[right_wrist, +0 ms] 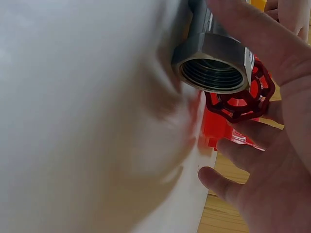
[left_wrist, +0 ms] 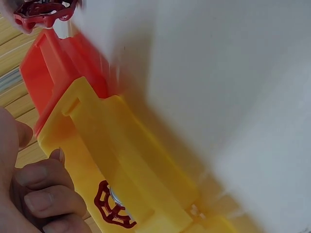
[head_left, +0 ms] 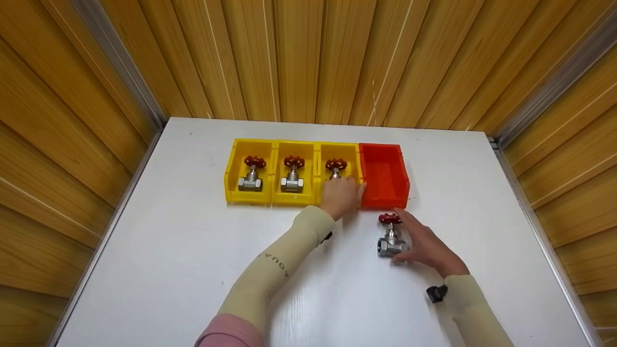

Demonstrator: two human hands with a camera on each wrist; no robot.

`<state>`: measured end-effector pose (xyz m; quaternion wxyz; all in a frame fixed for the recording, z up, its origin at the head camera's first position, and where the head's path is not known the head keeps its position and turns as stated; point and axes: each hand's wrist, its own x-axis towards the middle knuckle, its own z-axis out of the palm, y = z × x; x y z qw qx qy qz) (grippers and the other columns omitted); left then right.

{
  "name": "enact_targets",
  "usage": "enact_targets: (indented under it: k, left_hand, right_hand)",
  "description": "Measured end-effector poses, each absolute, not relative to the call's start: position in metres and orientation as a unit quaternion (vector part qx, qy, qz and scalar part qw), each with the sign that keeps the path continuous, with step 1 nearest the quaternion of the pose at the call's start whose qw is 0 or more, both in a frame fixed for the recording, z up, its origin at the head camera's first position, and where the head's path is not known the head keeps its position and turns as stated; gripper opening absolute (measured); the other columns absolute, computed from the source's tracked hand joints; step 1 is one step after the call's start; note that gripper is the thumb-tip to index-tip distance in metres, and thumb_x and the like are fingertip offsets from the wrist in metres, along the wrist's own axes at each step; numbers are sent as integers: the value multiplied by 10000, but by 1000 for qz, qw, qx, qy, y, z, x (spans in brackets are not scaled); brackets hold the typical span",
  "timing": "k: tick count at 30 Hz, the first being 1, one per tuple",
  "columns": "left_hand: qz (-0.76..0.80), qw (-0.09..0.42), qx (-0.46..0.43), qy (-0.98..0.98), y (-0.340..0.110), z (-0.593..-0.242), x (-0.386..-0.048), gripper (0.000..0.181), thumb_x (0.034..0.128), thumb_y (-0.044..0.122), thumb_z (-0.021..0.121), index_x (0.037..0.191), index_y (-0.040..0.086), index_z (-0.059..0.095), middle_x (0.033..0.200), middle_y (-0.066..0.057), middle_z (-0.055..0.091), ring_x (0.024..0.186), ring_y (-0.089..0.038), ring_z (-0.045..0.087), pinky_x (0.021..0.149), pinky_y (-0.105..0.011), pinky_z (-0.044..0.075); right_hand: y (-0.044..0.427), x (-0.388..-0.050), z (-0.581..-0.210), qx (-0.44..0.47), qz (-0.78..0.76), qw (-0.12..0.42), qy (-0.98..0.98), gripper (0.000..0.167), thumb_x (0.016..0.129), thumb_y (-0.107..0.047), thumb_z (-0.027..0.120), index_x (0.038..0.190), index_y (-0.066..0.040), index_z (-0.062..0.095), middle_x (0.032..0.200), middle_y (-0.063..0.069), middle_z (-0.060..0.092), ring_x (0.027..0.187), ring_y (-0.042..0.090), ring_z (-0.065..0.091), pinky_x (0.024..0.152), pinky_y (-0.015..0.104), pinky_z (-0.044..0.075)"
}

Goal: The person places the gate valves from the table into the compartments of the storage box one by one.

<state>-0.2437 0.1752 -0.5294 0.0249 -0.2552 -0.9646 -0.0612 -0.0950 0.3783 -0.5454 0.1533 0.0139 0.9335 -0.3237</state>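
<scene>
Inside the third yellow bin (head_left: 356, 159), my left hand (head_left: 341, 195) covers the body of a gate valve (head_left: 336, 165) with a red handwheel. The left wrist view shows this hand's fingers (left_wrist: 51, 199) loosely curled, with nothing visible between them and the handwheel (left_wrist: 114, 206) apart from them. On the white table, my right hand (head_left: 426, 246) is around the right side of another gate valve (head_left: 391, 241). Its thumb is by the metal body and its other fingers (right_wrist: 235, 150) are spread near the red handwheel (right_wrist: 243, 97). Whether they touch it is unclear.
Two more yellow bins (head_left: 231, 168) (head_left: 308, 144) to the left each hold a gate valve (head_left: 250, 178) (head_left: 292, 178). A red bin (head_left: 384, 168) adjoins the third yellow one. Wood-patterned walls (head_left: 299, 58) enclose the white table (head_left: 159, 241) at its back and sides.
</scene>
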Motion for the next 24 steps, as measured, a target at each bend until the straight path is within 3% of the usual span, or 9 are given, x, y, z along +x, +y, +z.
enact_targets:
  k: [12, 24]
  left_hand:
    - [-62, 23, -254, -965, 183, -532, -244, 534, 1004, 542, 334, 671, 165, 513, 566, 20, 468, 524, -158, 504, 488, -302, 433]
    - [-75, 19, -261, -962, 191, -531, -241, 526, 1006, 537, 332, 684, 170, 528, 573, 28, 470, 516, -159, 517, 479, -287, 429]
  right_hand:
    - [377, -93, -546, 19, -318, 161, 934, 1403, 518, -292, 956, 1551, -330, 8, 1627, 33, 152, 1477, 340, 201, 1115, 579, 271]
    - [375, -92, -541, 37, -292, 179, 939, 1316, 596, -251, 929, 1551, -335, 26, 1624, 52, 160, 1470, 355, 206, 1104, 586, 286]
